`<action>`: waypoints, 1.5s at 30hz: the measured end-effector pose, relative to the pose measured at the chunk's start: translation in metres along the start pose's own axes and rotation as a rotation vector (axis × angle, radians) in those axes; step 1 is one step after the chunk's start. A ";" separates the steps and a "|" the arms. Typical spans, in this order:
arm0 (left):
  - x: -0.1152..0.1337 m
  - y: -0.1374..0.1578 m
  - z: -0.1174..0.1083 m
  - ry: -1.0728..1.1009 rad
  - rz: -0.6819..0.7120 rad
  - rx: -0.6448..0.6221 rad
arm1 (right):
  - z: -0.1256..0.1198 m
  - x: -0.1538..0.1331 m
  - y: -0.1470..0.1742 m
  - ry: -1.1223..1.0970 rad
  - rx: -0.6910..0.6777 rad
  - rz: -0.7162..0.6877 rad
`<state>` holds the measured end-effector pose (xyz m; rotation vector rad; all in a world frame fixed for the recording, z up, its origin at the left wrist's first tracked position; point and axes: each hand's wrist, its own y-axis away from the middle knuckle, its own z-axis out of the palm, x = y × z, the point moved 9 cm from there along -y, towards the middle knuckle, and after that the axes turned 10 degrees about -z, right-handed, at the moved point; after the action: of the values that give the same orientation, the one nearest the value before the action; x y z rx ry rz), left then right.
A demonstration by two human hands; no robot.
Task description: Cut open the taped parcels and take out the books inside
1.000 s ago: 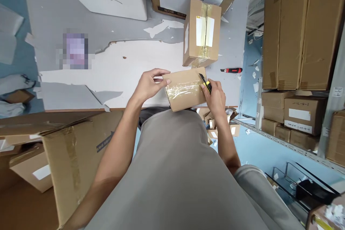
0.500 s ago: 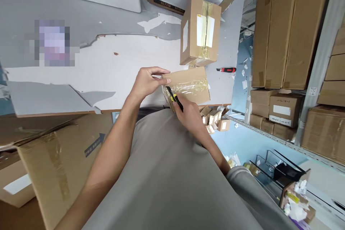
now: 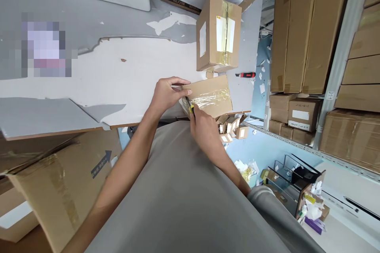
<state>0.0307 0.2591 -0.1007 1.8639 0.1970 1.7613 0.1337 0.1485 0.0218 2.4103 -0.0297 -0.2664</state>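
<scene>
A small brown cardboard box (image 3: 212,91) with clear tape across it rests at the table's front edge, close to my body. My left hand (image 3: 169,94) grips its left end, thumb on the top and fingers along the far side. In my right hand (image 3: 205,128) is a black and yellow utility knife (image 3: 191,108). The knife's tip is at the taped left end of the box, just below my left thumb. My right fingers partly cover the handle, and whether the blade is in the tape I cannot tell.
Behind the small box stands a taped carton (image 3: 218,33) with white labels. A red and black utility knife (image 3: 246,75) lies on the table (image 3: 142,63) to the right. A large carton (image 3: 68,182) is below left. Shelves of boxes (image 3: 305,35) rise on the right.
The knife in my right hand has turned steeper, its tip still at the box's left end. My left hand keeps its grip. The whole view has shifted slightly.
</scene>
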 end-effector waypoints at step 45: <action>-0.015 0.037 0.018 -0.055 0.018 0.266 | 0.039 0.031 0.031 0.090 0.011 -0.315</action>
<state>0.0362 0.2157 -0.0956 2.1026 0.4126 1.7639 0.1577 0.0966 0.0079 2.4296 0.3930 -0.3007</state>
